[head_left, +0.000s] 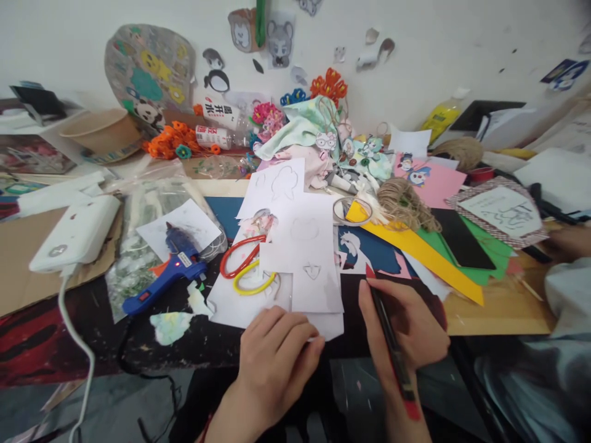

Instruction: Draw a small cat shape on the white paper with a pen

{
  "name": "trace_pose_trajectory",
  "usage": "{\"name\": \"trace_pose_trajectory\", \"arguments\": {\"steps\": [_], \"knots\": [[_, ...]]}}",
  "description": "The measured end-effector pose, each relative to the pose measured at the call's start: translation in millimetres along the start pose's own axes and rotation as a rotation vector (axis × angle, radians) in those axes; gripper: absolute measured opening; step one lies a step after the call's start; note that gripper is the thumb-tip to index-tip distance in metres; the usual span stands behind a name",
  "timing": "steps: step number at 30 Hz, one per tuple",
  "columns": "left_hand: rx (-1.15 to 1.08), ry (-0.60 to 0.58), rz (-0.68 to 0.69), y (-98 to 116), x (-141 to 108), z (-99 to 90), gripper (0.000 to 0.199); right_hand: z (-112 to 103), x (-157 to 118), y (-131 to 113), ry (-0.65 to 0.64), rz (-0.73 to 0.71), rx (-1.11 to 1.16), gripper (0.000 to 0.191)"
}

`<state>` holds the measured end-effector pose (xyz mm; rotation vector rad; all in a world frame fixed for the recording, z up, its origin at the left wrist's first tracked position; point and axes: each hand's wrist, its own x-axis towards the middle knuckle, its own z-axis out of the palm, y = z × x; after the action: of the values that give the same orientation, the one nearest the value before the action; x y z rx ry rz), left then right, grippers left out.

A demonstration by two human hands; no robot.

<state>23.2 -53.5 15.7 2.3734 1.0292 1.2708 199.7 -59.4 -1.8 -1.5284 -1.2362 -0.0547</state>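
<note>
My left hand (277, 354) rests at the near edge of the white paper sheets (318, 292), its fingers curled and the thumb pressed in; what it holds, if anything, is hidden. Faint pencil drawings mark these sheets. In my right hand (406, 326) is a dark pen (390, 335) with red at both ends. Its upper end points toward a paper cutout (353, 249) at the right side of the sheets. Scissors with one red handle and one yellow handle (253, 280) lie on the left part of the paper, their blades largely covered by a sheet.
At left lie a blue glue gun (168, 280) and a white power bank (76, 234) with a cable. A tape roll (352, 211), twine (406, 200), yellow strip (429, 261) and black phone (466, 240) are at right. Another person's sleeve (570, 295) shows at the right edge.
</note>
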Motion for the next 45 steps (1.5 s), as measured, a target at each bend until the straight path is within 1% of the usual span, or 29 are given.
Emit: {"name": "trace_pose_trajectory", "arguments": {"steps": [2,3,4,6,7,8,9,10,11,12,13,14,15,16,17,21,29,35,38,40,41,43,45], "knots": [[-0.151,-0.077,-0.074,9.3,-1.5,0.9,0.024,-6.7,-5.6,-3.8,0.009,-0.227,-0.072,0.022],[-0.235,-0.128,-0.125,14.5,-2.2,0.8,0.033,-9.7,-8.9,-5.7,0.016,-0.319,-0.094,0.026],[-0.306,-0.18,-0.188,19.2,-2.7,0.2,0.036,-12.0,-11.9,-7.5,-0.014,-0.387,-0.092,0.03],[-0.453,-0.325,-0.351,24.6,-1.8,-3.4,0.033,-13.9,-15.1,-10.5,-0.096,-0.471,-0.064,0.038],[-0.522,-0.404,-0.434,24.4,-0.1,-6.5,0.035,-13.2,-14.5,-11.3,-0.132,-0.472,-0.045,0.041],[-0.562,-0.453,-0.483,22.0,2.6,-10.1,0.033,-11.3,-12.3,-11.6,-0.156,-0.447,-0.022,0.045],[-0.568,-0.424,-0.504,17.6,6.2,-13.8,0.027,-8.6,-8.6,-11.0,-0.155,-0.39,-0.006,0.048],[-0.538,-0.342,-0.516,11.5,10.6,-17.0,0.022,-5.2,-3.8,-9.7,-0.154,-0.273,-0.004,0.05],[-0.511,-0.229,-0.515,4.4,15.5,-19.0,0.015,-1.5,1.5,-7.6,-0.159,-0.179,0.01,0.05],[-0.464,-0.12,-0.519,-3.1,20.5,-19.6,0.008,2.3,6.7,-4.8,-0.251,-0.124,0.001,0.05],[-0.396,-0.029,-0.505,-10.4,25.3,-18.5,0.009,5.7,11.2,-1.4,-0.344,-0.128,-0.011,0.053],[-0.313,0.036,-0.45,-16.9,29.6,-15.8,0.011,8.7,14.9,2.2,-0.439,-0.147,-0.028,0.057],[-0.211,0.043,-0.387,-22.3,33.3,-11.7,0.012,10.9,17.5,5.7,-0.525,-0.179,-0.056,0.06],[-0.112,0.017,-0.349,-26.4,36.2,-6.7,0.014,12.5,19.0,9.1,-0.589,-0.213,-0.085,0.063],[-0.077,-0.003,-0.334,-29.2,38.4,-1.5,0.014,13.5,19.7,11.9,-0.636,-0.238,-0.116,0.065],[-0.002,-0.074,-0.293,-30.5,43.1,13.7,0.012,14.1,18.9,17.6,-0.723,-0.277,-0.2,0.063],[0.061,-0.106,-0.238,-27.4,46.1,14.7,0.012,16.0,19.3,16.7,-0.744,-0.283,-0.269,0.062],[0.059,-0.108,-0.277,-28.5,44.4,18.4,0.012,16.8,19.0,17.1,-0.735,-0.304,-0.289,0.061],[0.058,-0.1,-0.288,-28.4,44.2,17.0,0.012,17.2,18.5,17.2,-0.724,-0.315,-0.301,0.06],[0.067,-0.08,-0.299,-28.3,42.9,12.9,0.013,17.2,18.0,17.8,-0.716,-0.321,-0.302,0.06],[0.069,-0.051,-0.316,-28.2,41.7,10.0,0.013,17.1,17.8,18.3,-0.714,-0.323,-0.298,0.06],[0.044,0.059,-0.379,-28.0,38.6,3.1,0.012,16.6,17.8,19.0,-0.712,-0.328,-0.279,0.061],[-0.03,0.179,-0.437,-27.4,35.3,-3.8,0.01,15.7,18.5,19.1,-0.703,-0.326,-0.247,0.061]]}}
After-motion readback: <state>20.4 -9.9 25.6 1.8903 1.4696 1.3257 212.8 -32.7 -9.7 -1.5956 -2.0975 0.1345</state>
